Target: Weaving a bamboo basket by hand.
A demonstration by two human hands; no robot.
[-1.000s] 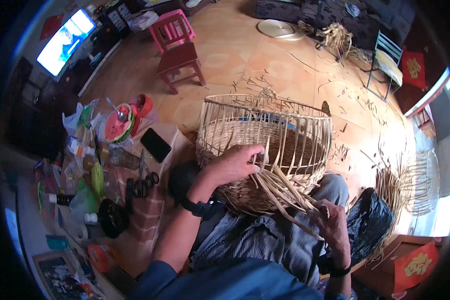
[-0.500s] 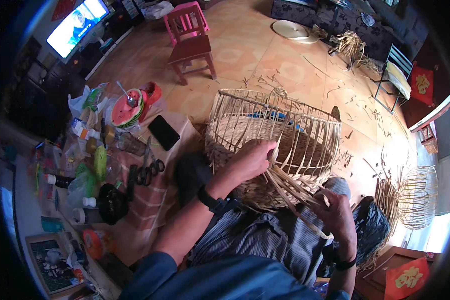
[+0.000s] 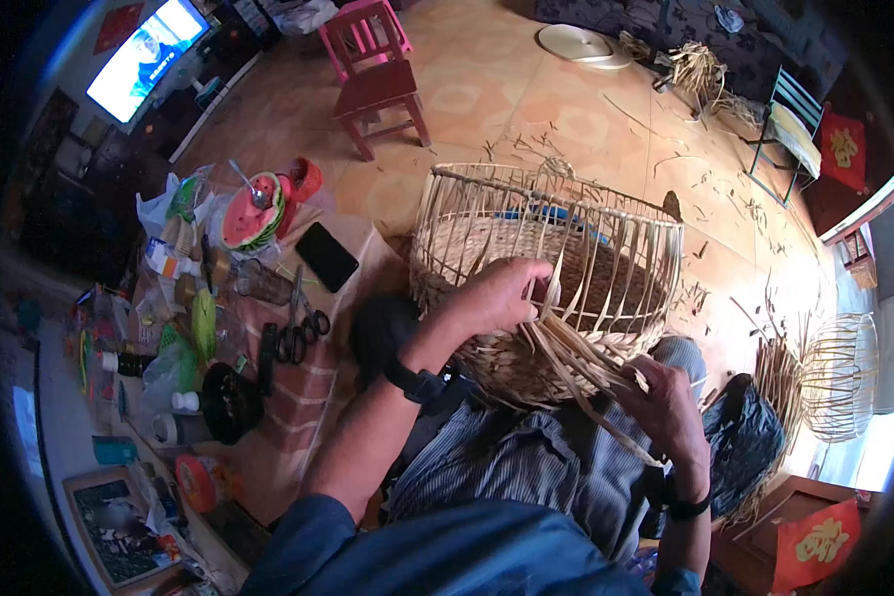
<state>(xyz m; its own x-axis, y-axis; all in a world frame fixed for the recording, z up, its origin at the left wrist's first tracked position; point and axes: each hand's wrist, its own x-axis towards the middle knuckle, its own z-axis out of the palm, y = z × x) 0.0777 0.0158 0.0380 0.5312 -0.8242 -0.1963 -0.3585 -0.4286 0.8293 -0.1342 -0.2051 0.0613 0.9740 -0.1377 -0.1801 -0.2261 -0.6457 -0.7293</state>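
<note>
A large round basket (image 3: 497, 368) rests against my lap, its lower wall woven from tan plant strips and its upper part bare upright ribs under a thin rim. My left hand (image 3: 497, 296) is closed at the near wall, thumb and fingers pinching a flat strip beside the ribs. To its right, a bundle of loose strips (image 3: 576, 360) runs from the weave into my right hand (image 3: 663, 402), which is closed around it over my right knee. Some strip ends hang below that hand. Inside the basket a blue item (image 3: 551, 216) shows partly through the ribs.
A low table on the left bears a phone (image 3: 326, 256), scissors (image 3: 293, 340), a cut watermelon (image 3: 251, 221), bottles and bags. Ahead stands a wooden chair (image 3: 379, 91). Plant scraps litter the floor. A wire basket frame (image 3: 839, 377) and a black bag (image 3: 740, 427) are at right.
My left hand has shifted slightly, its fingers now lower and closer to the strips. My right hand keeps its hold on the bundle. The view has tilted a little.
</note>
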